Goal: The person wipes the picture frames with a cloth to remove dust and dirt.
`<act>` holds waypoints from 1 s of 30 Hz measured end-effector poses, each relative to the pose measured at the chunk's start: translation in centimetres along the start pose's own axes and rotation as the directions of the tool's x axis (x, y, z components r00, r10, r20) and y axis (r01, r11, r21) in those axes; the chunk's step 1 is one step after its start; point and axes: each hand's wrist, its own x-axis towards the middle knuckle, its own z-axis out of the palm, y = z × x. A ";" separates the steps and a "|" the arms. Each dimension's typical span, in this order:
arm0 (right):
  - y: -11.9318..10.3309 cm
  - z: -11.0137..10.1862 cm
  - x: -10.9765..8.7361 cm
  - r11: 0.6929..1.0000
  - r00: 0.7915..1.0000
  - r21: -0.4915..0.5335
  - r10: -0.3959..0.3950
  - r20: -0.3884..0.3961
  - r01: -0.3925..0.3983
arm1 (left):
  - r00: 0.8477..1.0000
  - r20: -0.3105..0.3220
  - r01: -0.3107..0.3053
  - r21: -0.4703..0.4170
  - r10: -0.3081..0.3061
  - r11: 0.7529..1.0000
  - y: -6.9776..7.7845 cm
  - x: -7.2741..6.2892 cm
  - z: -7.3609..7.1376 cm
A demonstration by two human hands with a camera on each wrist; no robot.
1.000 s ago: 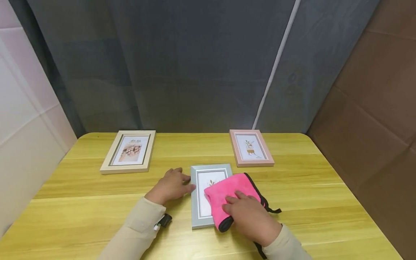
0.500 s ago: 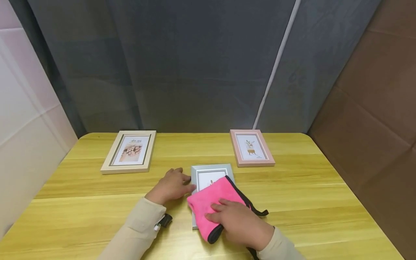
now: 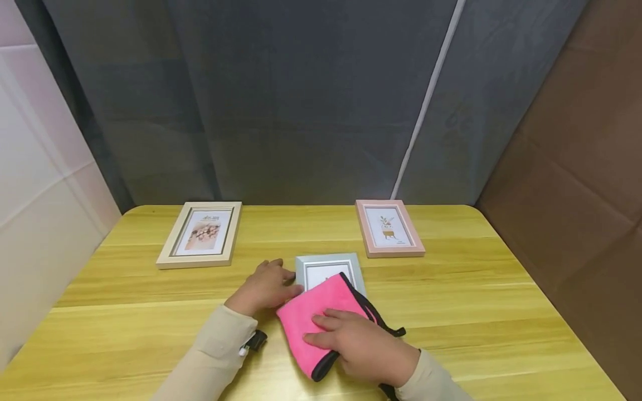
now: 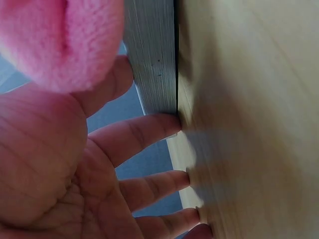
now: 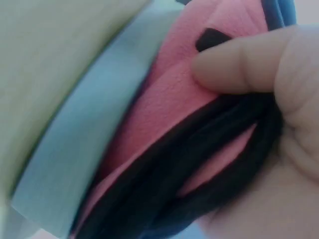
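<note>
A silver-grey picture frame point(image 3: 359, 271) lies flat near the table's front, its lower part hidden by a folded pink cloth point(image 3: 313, 303) with black edging. My right hand point(image 3: 358, 342) presses on top of the cloth, fingers spread over it; in the right wrist view a finger point(image 5: 232, 64) lies along the pink fabric, with the black edging running under the palm. At the frame's left side my left hand point(image 3: 264, 287) rests with spread fingers. The left wrist view shows its fingertips point(image 4: 167, 124) against the frame's side edge point(image 4: 152, 55) and the table.
A cream picture frame point(image 3: 230, 234) lies at the back left of the wooden table point(image 3: 501, 312). At the back right lies a pink picture frame point(image 3: 373, 250). A dark grey curtain point(image 3: 301, 111) hangs behind the table, with brown cloth point(image 3: 577, 167) at the right.
My right hand has slid the pink cloth left and toward me across the silver-grey frame, covering more of its lower part. The left hand has stayed at the frame's side.
</note>
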 end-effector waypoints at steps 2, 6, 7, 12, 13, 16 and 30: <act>-0.2 -0.1 -0.1 0.999 0.999 0.008 0.033 0.041 -0.034 | 1.000 -0.001 -0.001 0.000 0.001 1.000 0.1 0.0 -0.1; 0.3 -0.9 -0.8 0.979 0.974 0.017 0.200 0.108 -0.203 | 1.000 0.002 -0.009 -0.010 0.010 1.000 0.2 0.0 -0.2; 0.5 -1.1 -1.0 0.970 0.964 0.010 0.241 0.112 -0.243 | 1.000 0.005 -0.010 -0.013 0.010 1.000 0.2 0.0 -0.3; 1.8 -1.3 -1.6 0.951 0.949 0.006 0.309 0.065 -0.310 | 1.000 0.019 -0.007 -0.015 0.008 1.000 0.2 0.0 -0.2; 2.1 -1.3 -1.6 0.949 0.948 0.017 0.314 0.053 -0.316 | 1.000 0.019 -0.007 -0.013 0.007 1.000 0.2 0.0 -0.2; 3.3 -1.4 -1.8 0.921 0.923 0.069 0.382 0.032 -0.384 | 1.000 0.018 -0.005 -0.011 0.006 1.000 0.2 -0.1 -0.2; 12.6 -1.3 -6.8 0.740 0.789 0.284 0.601 0.131 -0.610 | 1.000 0.006 0.005 -0.028 -0.005 1.000 -0.3 0.0 0.1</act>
